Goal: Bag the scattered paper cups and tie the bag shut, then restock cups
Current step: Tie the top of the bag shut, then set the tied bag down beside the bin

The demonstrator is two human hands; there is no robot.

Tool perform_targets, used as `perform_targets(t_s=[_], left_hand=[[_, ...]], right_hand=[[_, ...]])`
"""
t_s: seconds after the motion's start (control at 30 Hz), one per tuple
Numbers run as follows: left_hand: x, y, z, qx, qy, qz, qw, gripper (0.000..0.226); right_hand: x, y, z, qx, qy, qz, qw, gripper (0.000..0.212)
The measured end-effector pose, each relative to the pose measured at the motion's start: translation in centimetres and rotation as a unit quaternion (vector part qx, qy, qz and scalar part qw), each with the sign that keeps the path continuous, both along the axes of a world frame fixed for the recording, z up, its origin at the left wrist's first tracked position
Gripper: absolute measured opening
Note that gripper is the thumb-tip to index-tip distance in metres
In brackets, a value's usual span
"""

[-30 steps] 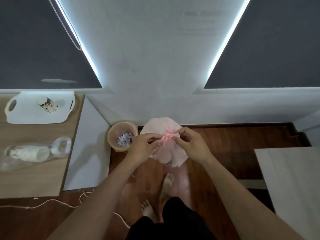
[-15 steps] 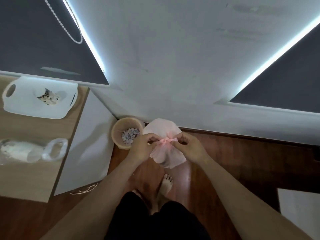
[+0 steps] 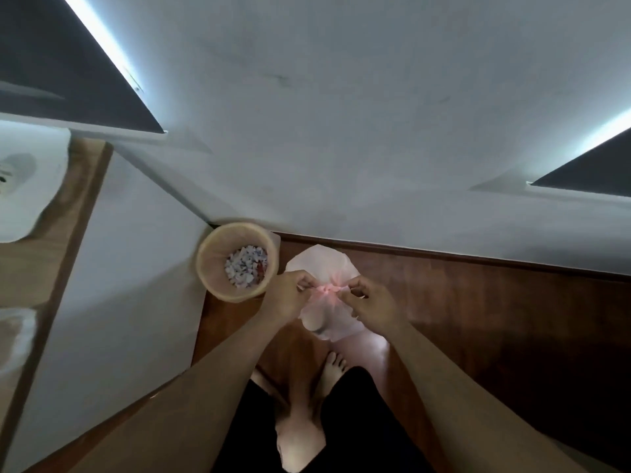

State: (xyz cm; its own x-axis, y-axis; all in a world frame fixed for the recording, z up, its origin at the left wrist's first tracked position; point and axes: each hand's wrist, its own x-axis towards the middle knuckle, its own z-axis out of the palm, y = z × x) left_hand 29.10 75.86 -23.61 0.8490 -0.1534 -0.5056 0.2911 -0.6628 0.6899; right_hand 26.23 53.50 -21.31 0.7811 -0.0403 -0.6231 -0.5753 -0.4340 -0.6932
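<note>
One pink plastic bag (image 3: 322, 314) hangs in front of the person above the wooden floor (image 3: 495, 302), held between two bare hands at its gathered neck. The left hand (image 3: 286, 300) pinches one end of the single pink knot (image 3: 326, 289) in a narrow grip, thumb and fingertips closed on the plastic; the right hand (image 3: 374, 303) pinches the other end the same way, so the knot sits between the two hands. Rounded shapes show faintly through the bag's lower half, too blurred to count. One round wastebasket (image 3: 211, 264) stands on the floor just left of the bag, against the wall, lined and holding a heap of small white and coloured scraps. Two bare feet show below, one (image 3: 333, 367) directly under the bag. At the left edge, a wooden surface (image 3: 30, 264) carries one white tray (image 3: 27, 186), blurred and partly cut off.
</note>
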Motion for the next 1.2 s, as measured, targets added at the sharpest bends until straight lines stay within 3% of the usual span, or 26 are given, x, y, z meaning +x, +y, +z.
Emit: perform_targets(t_s=[0.33,0.57,0.8,1.2], left_hand=[[1.3,0.4,-15.0,-0.001,0.069,0.025,0.997,0.017],[3.2,2.4,-17.2,0.002,0.06,-0.008,0.998,0.045],[1.6,4.3,-11.0,-0.012,0.041,0.022,0.999,0.031],[-4.9,8.2,16.2,-0.027,0.016,0.067,0.997,0.026]], right_hand=[[2.1,1.8,-16.3,-0.03,0.038,0.01,0.999,0.005],[4.1,3.4,-18.3,-0.008,0.025,-0.002,1.0,0.014],[3.7,4.5,-11.1,0.017,0.029,0.005,0.999,0.02],[1.7,6.8,16.6,0.006,-0.015,0.105,0.994,0.013]])
